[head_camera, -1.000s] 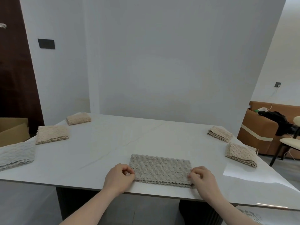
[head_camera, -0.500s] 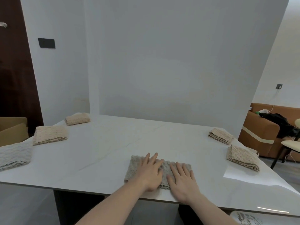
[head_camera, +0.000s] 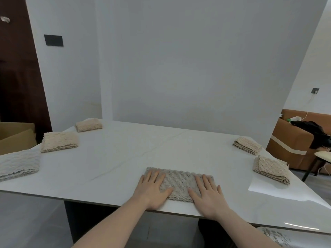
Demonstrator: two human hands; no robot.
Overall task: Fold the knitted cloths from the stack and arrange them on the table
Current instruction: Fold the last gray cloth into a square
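A grey knitted cloth (head_camera: 179, 183), folded into a long strip, lies near the front edge of the white table (head_camera: 125, 158). My left hand (head_camera: 154, 188) lies flat on its left end with fingers straight. My right hand (head_camera: 207, 194) lies flat on its right end, fingers spread. Folded beige cloths sit along the left side (head_camera: 59, 144) (head_camera: 88, 124) and the right side (head_camera: 247, 145) (head_camera: 271, 169). A white folded cloth (head_camera: 18, 164) lies at the far left edge.
A cardboard box (head_camera: 16, 136) stands left of the table. A brown sofa (head_camera: 295, 140) with dark clothing and a chair (head_camera: 322, 158) stand to the right. More knitted cloth (head_camera: 275, 237) shows at the bottom right, below the table edge.
A second ago both hands pinched the strip's near corners. They then pressed flat on its middle and have now slid apart to its two ends.
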